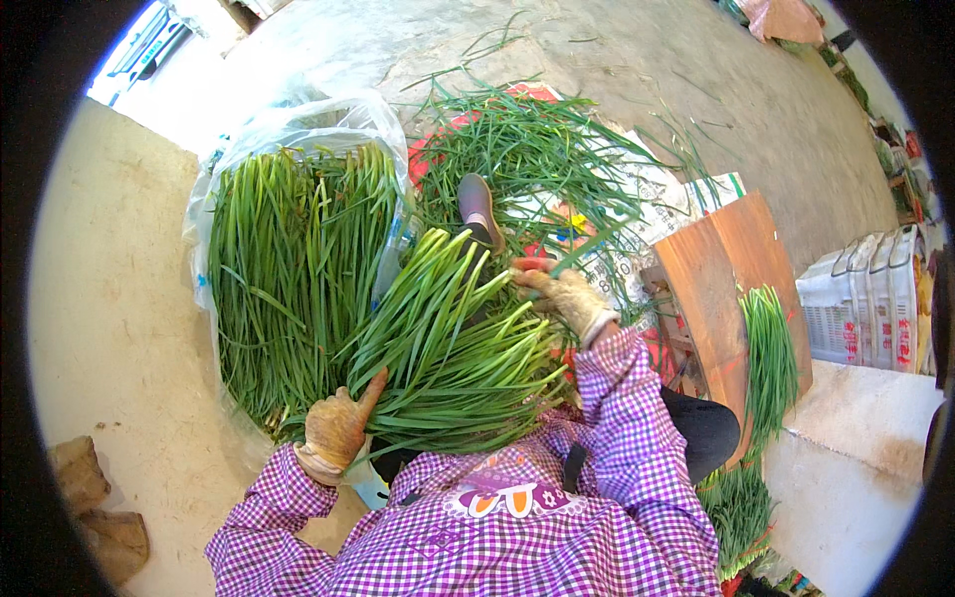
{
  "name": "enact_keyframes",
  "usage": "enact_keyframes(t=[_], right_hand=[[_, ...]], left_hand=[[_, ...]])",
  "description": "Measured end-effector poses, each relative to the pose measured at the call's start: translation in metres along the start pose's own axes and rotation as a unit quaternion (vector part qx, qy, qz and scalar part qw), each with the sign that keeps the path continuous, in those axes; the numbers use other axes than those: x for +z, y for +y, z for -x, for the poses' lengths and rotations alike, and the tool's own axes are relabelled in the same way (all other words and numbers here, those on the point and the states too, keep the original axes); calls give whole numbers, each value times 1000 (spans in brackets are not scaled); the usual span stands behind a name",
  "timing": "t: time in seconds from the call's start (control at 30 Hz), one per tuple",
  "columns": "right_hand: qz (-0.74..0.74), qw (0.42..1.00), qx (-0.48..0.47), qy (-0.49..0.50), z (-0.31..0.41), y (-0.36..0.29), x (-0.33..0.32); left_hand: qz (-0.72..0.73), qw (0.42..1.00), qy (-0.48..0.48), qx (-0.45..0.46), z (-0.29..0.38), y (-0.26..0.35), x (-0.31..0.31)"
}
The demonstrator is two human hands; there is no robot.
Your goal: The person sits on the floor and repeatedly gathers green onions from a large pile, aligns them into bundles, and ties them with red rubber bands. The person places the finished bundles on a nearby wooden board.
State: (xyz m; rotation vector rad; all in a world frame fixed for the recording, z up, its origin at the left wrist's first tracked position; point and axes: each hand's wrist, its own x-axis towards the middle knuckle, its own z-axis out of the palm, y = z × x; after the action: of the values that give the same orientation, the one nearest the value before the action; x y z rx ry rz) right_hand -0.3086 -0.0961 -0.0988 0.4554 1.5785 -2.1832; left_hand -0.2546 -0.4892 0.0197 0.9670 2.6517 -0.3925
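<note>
A large fanned bunch of garlic chives (448, 358) lies across my lap, pale stem ends to the upper right. My left hand (337, 429), in a soiled fingertip-less work glove, presses against the leaf side of the bunch, index finger extended; its other fingers are partly hidden. My right hand (563, 295), gloved alike, is at the pale stem ends with a loose green leaf at its fingers; motion blur hides the exact grip. Left of the bunch stands a clear plastic bag (198, 246) packed with upright chives (298, 276).
Loose chive leaves (522, 142) lie heaped on printed sacks (656, 198) ahead. At the right are a wooden board (701, 298) bearing a tied chive bundle (768, 358), more bundles (739, 507) below, and white plastic crates (858, 298). My shoe (476, 200) rests by the heap.
</note>
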Motion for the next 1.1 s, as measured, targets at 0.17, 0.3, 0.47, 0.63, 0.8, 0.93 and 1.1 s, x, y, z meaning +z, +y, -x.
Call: enact_keyframes(t=[0.17, 0.3, 0.47, 0.63, 0.8, 0.93, 1.1], right_hand=[[146, 986, -78, 12, -13, 5, 19], [-15, 958, 37, 284, 2, 23, -60], [556, 807, -10, 198, 2, 2, -93], [47, 998, 35, 3, -15, -49, 21], [37, 996, -74, -22, 22, -43, 29], [-200, 976, 53, 68, 33, -8, -19], [-8, 992, 85, 91, -23, -24, -29]], left_hand=[[-23, 1000, 2, -1, 3, 3, -5], [-67, 997, 26, 20, 8, 6, -6], [-94, 993, 63, 40, 5, 9, -5], [-97, 991, 72, 56, -5, 8, -15], [-89, 990, 83, 67, 1, 13, -30], [-96, 988, 89, 86, 0, 24, -25], [-61, 992, 59, 94, -3, 27, -21]])
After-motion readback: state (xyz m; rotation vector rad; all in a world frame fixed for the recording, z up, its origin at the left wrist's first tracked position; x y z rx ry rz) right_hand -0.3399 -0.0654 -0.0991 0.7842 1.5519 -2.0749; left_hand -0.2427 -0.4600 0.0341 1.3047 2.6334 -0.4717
